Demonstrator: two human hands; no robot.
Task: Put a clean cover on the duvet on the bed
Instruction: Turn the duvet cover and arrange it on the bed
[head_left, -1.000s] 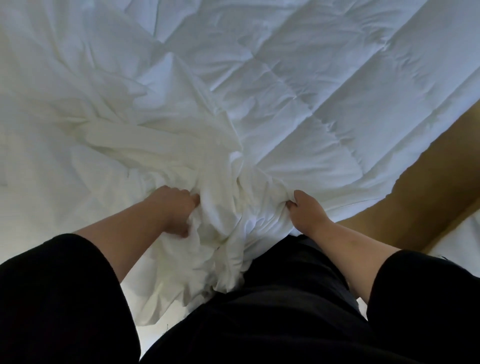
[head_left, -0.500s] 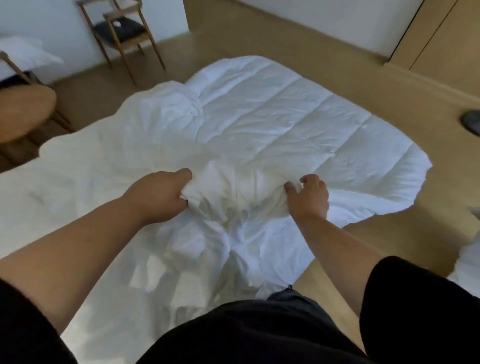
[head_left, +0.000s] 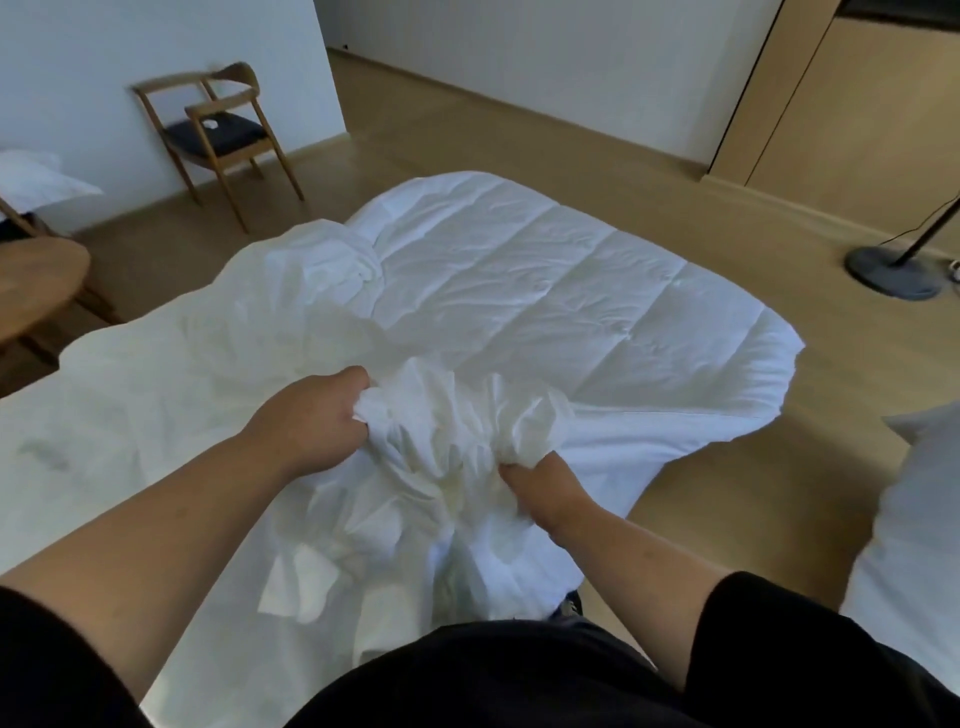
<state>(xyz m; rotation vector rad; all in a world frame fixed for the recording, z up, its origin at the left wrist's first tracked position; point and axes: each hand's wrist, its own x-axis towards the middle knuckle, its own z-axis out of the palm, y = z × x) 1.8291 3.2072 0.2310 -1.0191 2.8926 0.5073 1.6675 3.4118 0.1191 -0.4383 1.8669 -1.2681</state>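
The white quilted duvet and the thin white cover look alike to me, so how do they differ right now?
The white quilted duvet lies spread fairly flat, with stitched panels; the thin white cover is bunched and heavily creased, with no stitching visible. The left hand and right hand both grip the cover's gathered folds, while the duvet's far part lies untouched. The duvet's far corner overhangs the wooden floor. Both are white.

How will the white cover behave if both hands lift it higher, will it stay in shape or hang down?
The cover will probably hang limp: it already bunches into soft creases where the left hand and right hand grip it. It looks thin, so likely light for its size. The quilted duvet underneath seems thicker and may drag.
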